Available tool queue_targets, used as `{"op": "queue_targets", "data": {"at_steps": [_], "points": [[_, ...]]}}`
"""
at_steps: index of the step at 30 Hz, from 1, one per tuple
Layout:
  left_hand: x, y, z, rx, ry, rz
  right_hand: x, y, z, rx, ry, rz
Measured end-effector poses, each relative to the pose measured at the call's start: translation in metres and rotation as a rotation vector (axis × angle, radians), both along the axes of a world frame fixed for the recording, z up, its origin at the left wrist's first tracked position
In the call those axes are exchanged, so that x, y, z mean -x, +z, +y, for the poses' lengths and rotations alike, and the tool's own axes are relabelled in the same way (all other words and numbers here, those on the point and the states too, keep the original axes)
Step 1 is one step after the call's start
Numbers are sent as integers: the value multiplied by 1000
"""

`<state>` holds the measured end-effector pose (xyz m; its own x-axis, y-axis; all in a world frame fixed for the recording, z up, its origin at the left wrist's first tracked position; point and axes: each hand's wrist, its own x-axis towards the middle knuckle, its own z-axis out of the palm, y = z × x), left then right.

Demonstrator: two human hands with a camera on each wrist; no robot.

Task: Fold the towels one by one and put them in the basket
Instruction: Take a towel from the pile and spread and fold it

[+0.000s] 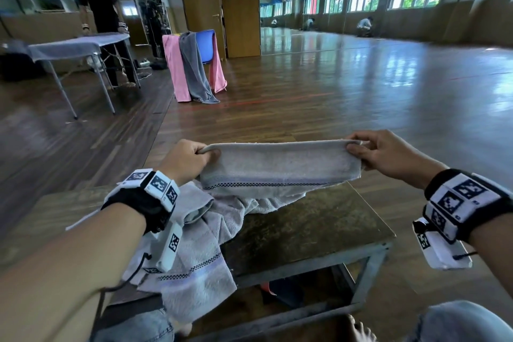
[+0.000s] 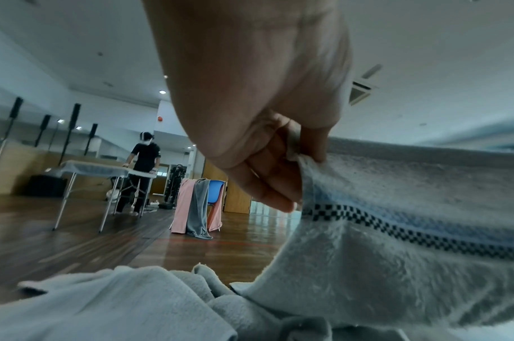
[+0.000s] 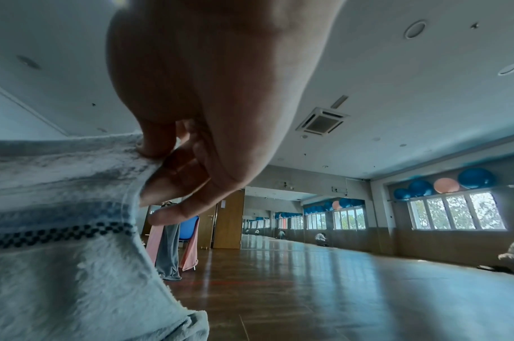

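Note:
A pale grey towel (image 1: 280, 165) with a blue stripe and a dark checked band is stretched between my two hands above a low wooden table (image 1: 319, 225). My left hand (image 1: 191, 159) grips its left top corner, and in the left wrist view the left hand (image 2: 281, 166) has its fingers curled round the towel (image 2: 410, 207) edge. My right hand (image 1: 380, 154) pinches the right top corner; the right wrist view shows this right hand (image 3: 168, 159) pinching the towel (image 3: 60, 184) with thumb and fingers. The towel's lower part trails onto the table. No basket is in view.
A second pale towel (image 1: 191, 272) lies crumpled on the table's left side and hangs over its near edge. A blue chair (image 1: 205, 47) draped with pink and grey towels stands ahead on the wooden floor. A person (image 1: 102, 16) stands behind a folding table (image 1: 69, 47) at far left.

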<state>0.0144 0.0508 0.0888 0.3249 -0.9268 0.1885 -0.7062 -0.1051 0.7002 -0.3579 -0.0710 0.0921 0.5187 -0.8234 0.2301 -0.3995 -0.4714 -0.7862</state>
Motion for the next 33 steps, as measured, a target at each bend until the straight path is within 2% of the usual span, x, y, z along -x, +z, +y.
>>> {"op": "queue_targets", "data": {"at_steps": [3, 6, 8, 13, 16, 19, 24, 29, 33], "points": [[3, 2, 10, -45, 11, 24, 1, 0, 13, -13, -21, -38], [6, 5, 21, -125, 11, 144, 3, 5, 22, -70, -9, -47], [9, 10, 31, -228, -36, 232, 9, 13, 26, -131, 20, 21], [4, 22, 53, -582, -256, 254, 24, 26, 29, -502, 254, 249], [1, 18, 56, -691, -314, 278, 25, 19, 24, -631, 329, 359], [3, -4, 46, -611, -243, 220, 16, 0, 21, -591, 243, 385], [-2, -50, 9, -465, -80, -53, -5, -52, 4, -430, 7, 354], [-13, -82, -35, -297, 3, -105, -32, -96, -36, -252, -202, 323], [-27, -91, -77, -289, 57, -169, -60, -116, -79, -98, -307, 410]]}}
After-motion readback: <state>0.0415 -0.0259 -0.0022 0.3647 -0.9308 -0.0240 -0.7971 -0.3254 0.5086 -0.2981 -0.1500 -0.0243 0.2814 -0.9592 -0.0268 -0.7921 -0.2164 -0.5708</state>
